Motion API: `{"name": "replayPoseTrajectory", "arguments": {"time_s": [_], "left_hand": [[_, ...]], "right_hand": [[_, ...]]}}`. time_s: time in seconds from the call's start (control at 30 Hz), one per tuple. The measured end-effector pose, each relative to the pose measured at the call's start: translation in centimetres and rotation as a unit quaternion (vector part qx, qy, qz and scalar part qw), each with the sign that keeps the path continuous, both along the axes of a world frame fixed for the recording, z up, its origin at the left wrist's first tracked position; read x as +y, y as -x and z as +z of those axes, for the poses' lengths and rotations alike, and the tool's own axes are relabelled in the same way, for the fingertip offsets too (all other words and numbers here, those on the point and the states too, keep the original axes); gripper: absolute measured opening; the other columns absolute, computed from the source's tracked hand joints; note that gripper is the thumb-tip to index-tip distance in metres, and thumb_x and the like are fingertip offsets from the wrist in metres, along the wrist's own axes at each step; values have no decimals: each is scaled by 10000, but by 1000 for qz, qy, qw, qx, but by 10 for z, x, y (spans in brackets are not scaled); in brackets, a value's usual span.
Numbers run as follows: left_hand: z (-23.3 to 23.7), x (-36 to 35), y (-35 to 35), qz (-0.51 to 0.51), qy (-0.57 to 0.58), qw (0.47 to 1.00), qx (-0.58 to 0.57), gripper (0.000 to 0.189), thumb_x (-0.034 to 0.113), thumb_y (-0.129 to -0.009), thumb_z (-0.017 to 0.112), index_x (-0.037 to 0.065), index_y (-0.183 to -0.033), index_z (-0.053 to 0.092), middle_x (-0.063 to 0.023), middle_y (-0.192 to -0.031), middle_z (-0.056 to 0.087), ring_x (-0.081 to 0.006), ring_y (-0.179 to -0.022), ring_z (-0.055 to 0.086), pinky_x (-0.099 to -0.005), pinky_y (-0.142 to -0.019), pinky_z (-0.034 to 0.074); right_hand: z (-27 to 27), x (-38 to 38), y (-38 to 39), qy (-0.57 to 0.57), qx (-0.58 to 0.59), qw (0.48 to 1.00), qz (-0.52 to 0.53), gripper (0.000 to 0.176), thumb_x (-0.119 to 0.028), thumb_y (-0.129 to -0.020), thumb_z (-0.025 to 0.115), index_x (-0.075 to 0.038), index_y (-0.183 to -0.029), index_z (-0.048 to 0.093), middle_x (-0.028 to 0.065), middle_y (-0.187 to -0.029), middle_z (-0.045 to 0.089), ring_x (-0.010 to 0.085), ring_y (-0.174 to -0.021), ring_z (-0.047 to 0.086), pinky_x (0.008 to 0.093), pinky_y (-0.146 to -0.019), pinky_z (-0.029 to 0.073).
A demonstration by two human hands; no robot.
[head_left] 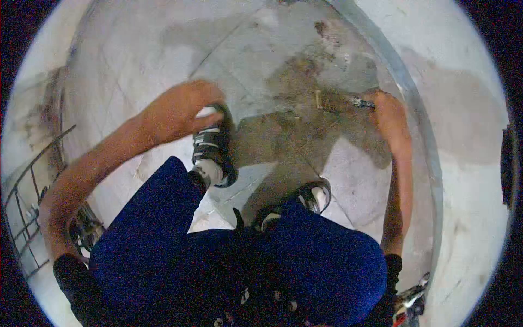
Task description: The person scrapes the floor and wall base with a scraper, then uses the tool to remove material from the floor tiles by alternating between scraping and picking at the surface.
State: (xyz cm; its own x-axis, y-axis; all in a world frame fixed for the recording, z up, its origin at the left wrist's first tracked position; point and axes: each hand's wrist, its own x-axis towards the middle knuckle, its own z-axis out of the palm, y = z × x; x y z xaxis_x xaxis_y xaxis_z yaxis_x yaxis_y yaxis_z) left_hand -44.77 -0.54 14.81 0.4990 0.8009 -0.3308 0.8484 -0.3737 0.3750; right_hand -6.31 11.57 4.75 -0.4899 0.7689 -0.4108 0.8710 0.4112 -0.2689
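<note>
We're leaning over the floor (357, 185), w/ our R hand (391, 117) holding a small tool (362, 102) by its end, maybe a brush. Its far end is pointing L, near a brown stain (305, 68). Our L hand (182, 111) is resting, bent, over the front of a stripy shoe (210, 139); can't tell if it's gripping. We're prob. working the tool low, so the next move is needing a firm hold. We're seeing no words or brands

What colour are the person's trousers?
Dark blue; the head view, the only one, shows the trousers clearly.
</note>
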Motion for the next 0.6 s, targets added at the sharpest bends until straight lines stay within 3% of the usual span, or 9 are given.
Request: {"name": "replayPoseTrajectory", "arguments": {"time_s": [0.03,0.1,0.2,0.3,0.43,0.5,0.53,0.6], "left_hand": [[2,7,-4,-18,-80,996,23,374,284,-841,598,7,-1088,556,-190,-1079,581,-349,-1013,555,-417,-876,461],[7,32,-19,-19,-104,994,12,361,245,-831,589,2,-1095,548,-202,-1107,573,-352,-1035,551,-425,-899,455],[-4,58,-23,-53,-87,991,90,436,177,-844,588,49,-1247,477,-178,-1241,522,-344,-1148,500,-418,-978,416],[-50,79,-37,-88,-205,973,56,373,133,-786,553,-1,-1134,531,-210,-1166,553,-362,-1060,540,-436,-915,452],[-101,97,-69,37,-248,964,-85,366,132,-792,558,14,-1139,542,-197,-1132,573,-372,-1044,544,-433,-913,444],[-126,82,-86,96,-266,942,-178,359,150,-801,567,18,-1135,550,-194,-1103,587,-381,-1042,539,-436,-908,440],[-127,80,-89,153,-236,940,-195,336,177,-834,577,10,-1125,577,-178,-1050,622,-342,-995,581,-410,-878,453],[-128,63,-86,314,-191,860,-353,314,176,-852,579,15,-1121,595,-159,-1046,638,-298,-986,597,-377,-873,455]], "right_hand": [[-11,-3,7,-17,32,999,39,334,27,-679,600,-98,-981,668,166,-933,637,353,-926,589,445,-805,470],[-37,-12,19,-42,86,989,110,322,2,-697,606,-98,-998,662,158,-936,640,354,-915,596,441,-802,473],[4,-28,37,-21,156,986,56,304,-42,-726,599,-102,-1018,655,156,-896,647,352,-874,608,446,-795,474],[7,-40,34,-27,113,993,-17,312,-57,-729,591,-110,-1031,647,152,-873,650,352,-851,614,453,-795,472],[-44,-90,37,-16,97,995,-23,353,-70,-741,586,-100,-1091,620,168,-862,644,351,-854,613,453,-757,479],[-48,-129,51,-12,139,989,-43,363,-81,-757,574,-93,-1119,608,177,-849,643,354,-832,616,451,-731,485],[-39,-131,55,-19,129,990,-53,370,-85,-759,571,-91,-1127,606,182,-858,639,357,-824,615,452,-721,485],[-18,-131,61,-30,121,990,-62,384,-92,-762,564,-86,-1144,602,193,-876,631,364,-809,614,454,-703,486]]}}
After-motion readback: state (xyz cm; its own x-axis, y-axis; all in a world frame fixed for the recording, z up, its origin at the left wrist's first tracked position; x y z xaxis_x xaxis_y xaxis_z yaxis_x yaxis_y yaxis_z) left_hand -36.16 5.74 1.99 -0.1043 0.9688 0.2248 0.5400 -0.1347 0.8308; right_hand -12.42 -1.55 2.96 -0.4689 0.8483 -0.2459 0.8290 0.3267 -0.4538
